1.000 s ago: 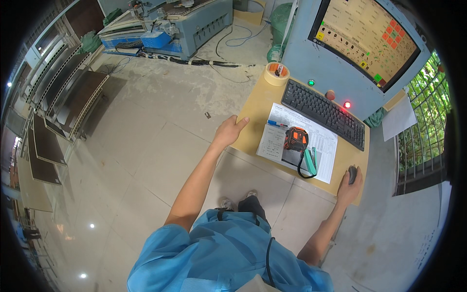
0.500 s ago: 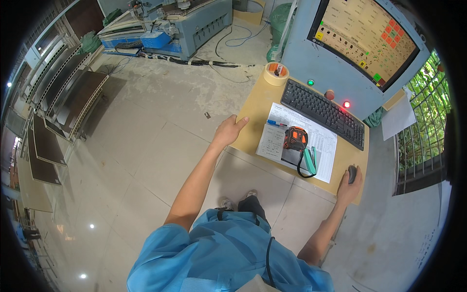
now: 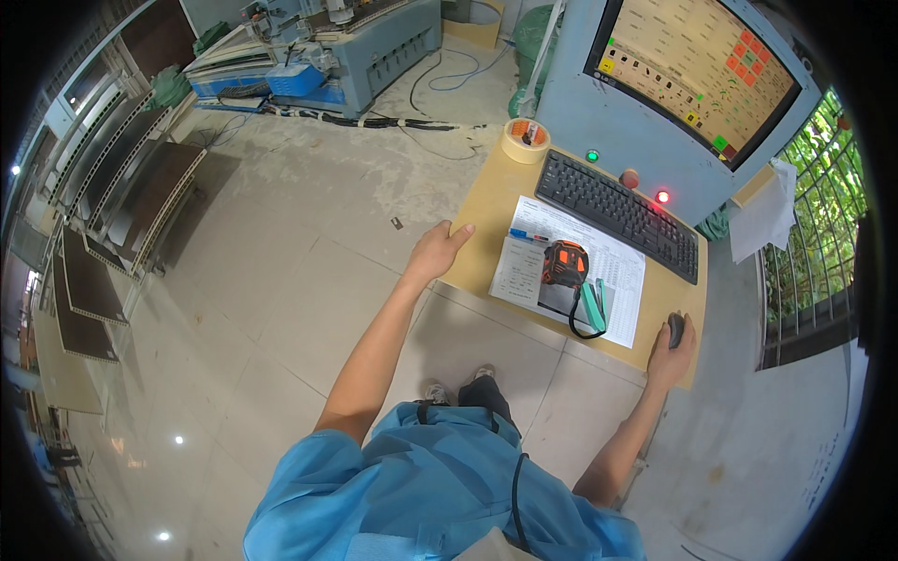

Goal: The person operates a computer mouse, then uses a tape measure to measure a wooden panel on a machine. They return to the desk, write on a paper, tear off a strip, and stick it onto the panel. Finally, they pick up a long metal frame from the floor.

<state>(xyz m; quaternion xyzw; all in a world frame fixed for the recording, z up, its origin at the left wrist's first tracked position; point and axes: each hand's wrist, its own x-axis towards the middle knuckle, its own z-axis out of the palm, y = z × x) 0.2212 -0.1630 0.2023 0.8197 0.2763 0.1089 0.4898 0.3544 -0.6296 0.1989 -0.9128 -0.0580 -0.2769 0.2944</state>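
Little has moved since the earlier frame: the head view has shifted slightly, so the tabletop and screen show a touch further left, while both hands keep their places.

From the head, the hands are well apart. On the left, the left hand rests at the left edge of the tabletop, thumb on top; its fingers are partly hidden, so I cannot tell whether they clamp the edge. On the right, the right hand is closed around the black mouse, which sits near the tabletop's right end.

Between the hands lie printed papers, with an orange-and-black tape measure, a green tool and a black strap on them. A blue pen lies at their left side, by the far end of a small note sheet. Farther back are a black keyboard and, at the far left corner, a roll of tape. Behind the keyboard, a blue cabinet carries the lit screen, a green light and a red light.
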